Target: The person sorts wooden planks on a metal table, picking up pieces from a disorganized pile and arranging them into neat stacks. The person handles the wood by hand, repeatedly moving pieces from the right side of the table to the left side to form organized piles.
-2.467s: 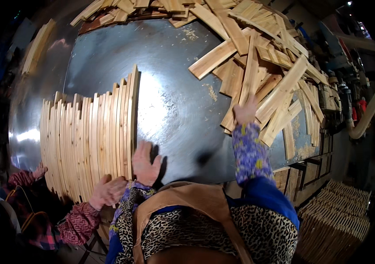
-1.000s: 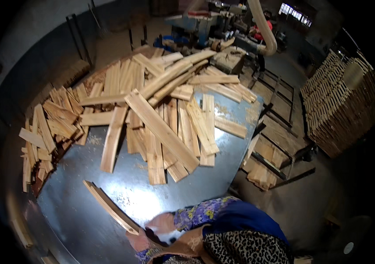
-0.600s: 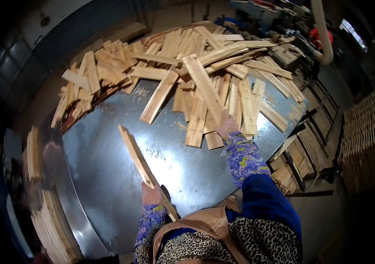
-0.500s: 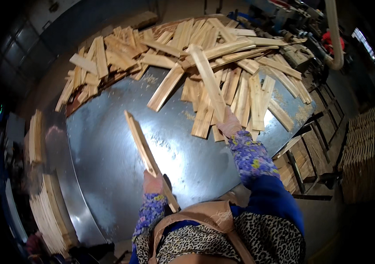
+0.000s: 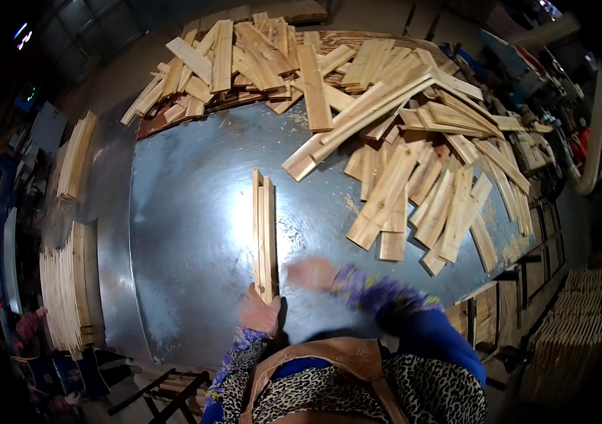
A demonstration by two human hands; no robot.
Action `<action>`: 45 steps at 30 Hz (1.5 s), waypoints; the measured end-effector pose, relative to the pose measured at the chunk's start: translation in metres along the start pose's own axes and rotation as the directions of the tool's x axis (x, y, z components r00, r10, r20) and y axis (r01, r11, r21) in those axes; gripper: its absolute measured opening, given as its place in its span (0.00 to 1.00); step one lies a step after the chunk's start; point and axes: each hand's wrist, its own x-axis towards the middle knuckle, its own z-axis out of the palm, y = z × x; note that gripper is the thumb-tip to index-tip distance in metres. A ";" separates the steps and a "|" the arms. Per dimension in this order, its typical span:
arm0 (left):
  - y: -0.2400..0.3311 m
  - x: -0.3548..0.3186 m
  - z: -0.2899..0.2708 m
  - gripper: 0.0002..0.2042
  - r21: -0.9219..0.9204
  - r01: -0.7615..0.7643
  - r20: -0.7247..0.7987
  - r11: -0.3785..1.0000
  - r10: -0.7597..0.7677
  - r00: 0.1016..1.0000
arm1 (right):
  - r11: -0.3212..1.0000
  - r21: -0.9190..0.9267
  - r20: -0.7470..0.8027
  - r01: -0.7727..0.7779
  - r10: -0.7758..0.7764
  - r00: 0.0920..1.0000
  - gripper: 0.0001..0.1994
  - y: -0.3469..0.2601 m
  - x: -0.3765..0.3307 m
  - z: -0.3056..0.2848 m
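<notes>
Head: left hand [image 5: 259, 312] clamps at least two boards [image 5: 267, 230]; right hand [image 5: 312, 273], grip can't tell.

Viewed from the wearer's head through the left of two side-by-side fisheye cameras, upright and unmirrored. Aimed steeply down and ahead across a metal tabletop [image 5: 188, 212], with the wearer's tan apron [image 5: 325, 348] nearest at the lower edge, left hand [image 5: 260, 313] and right hand [image 5: 313, 273] close by below centre, and loose boards [image 5: 386, 194] farther off. Wide enough to span a row of slats [image 5: 59, 283] at far left and a tall stack [image 5: 576, 318] at far right, bowed toward a dark rim.
</notes>
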 end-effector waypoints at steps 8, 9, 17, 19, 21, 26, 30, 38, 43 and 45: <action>0.001 0.001 0.016 0.38 0.039 0.005 -0.131 0.999 0.000 0.991 | 0.756 0.307 -0.682 -0.578 0.598 0.421 0.52 0.102 0.152 -0.369; 0.002 0.002 0.013 0.38 0.026 0.000 -0.112 1.000 0.003 0.994 | 0.717 0.329 -0.641 -0.615 0.648 0.412 0.53 0.115 0.171 -0.365; -0.001 0.001 0.008 0.35 -0.021 0.036 -0.087 0.999 -0.038 0.996 | 0.682 0.407 -0.535 -0.608 0.717 0.446 0.54 0.142 0.170 -0.294; 0.001 0.001 0.004 0.34 -0.045 0.005 -0.087 0.999 -0.009 0.996 | 0.698 0.425 -0.499 -0.577 0.712 0.494 0.50 0.118 0.129 -0.262; -0.003 0.001 0.010 0.33 0.022 -0.024 -0.155 0.999 0.027 0.988 | 0.741 0.331 -0.563 -0.584 0.652 0.508 0.48 0.129 0.085 -0.207; -0.006 0.000 0.012 0.29 0.025 -0.070 -0.181 0.997 0.073 0.981 | -0.139 0.965 -0.175 0.224 0.298 0.938 0.37 0.110 -0.005 -0.063; -0.011 0.004 -0.007 0.32 -0.122 0.012 -0.056 0.992 -0.019 0.998 | 0.559 0.816 -0.170 -0.148 0.476 0.863 0.32 0.041 -0.034 0.039; -0.027 -0.024 -0.030 0.52 0.053 -0.035 0.025 0.998 0.034 0.999 | 0.967 0.034 -0.405 -0.252 0.244 0.881 0.29 -0.045 -0.013 0.068; -0.036 -0.020 -0.019 0.49 0.049 -0.094 -0.027 0.994 0.096 0.995 | 0.358 0.014 -0.790 -0.934 0.576 0.209 0.42 0.067 -0.030 -0.125; -0.037 -0.010 -0.016 0.48 0.032 -0.089 -0.041 0.996 0.090 0.995 | 0.370 0.131 -0.805 -0.920 0.581 0.119 0.42 0.089 -0.027 -0.136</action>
